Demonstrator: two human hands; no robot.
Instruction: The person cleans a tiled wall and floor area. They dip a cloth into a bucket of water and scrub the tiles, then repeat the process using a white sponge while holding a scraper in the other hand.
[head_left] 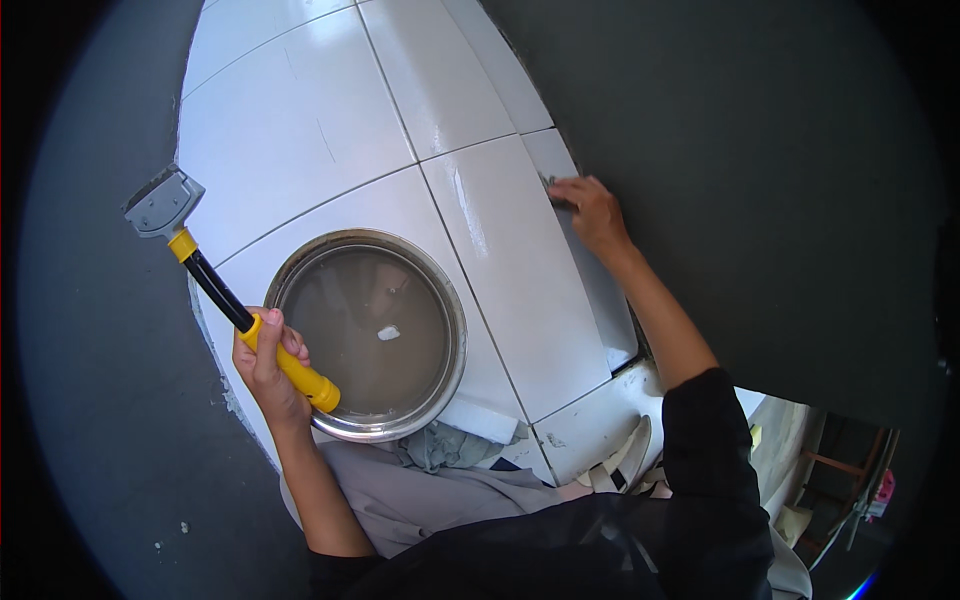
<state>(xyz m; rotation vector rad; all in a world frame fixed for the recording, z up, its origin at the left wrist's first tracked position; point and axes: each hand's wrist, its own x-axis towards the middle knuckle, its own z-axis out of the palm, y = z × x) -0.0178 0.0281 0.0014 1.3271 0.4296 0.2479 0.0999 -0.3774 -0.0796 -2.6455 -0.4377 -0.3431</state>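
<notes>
My left hand is wrapped round the yellow grip of a long-handled scraper. Its grey head points up and to the left, off the tiles. The handle's lower end overlaps the rim of a round metal basin of cloudy grey water, in which a small white piece shows. Farther off to the right, my right hand is at the edge of the white tiles, fingers bent together and pointing left. Something dark shows under the fingertips, too small to make out. Grey smears mark the tile beside them.
A grey rag and a white block lie by the basin's near side. Dark grey walls flank the tiled surface on the left and right. At lower right are a sandal and wooden bars.
</notes>
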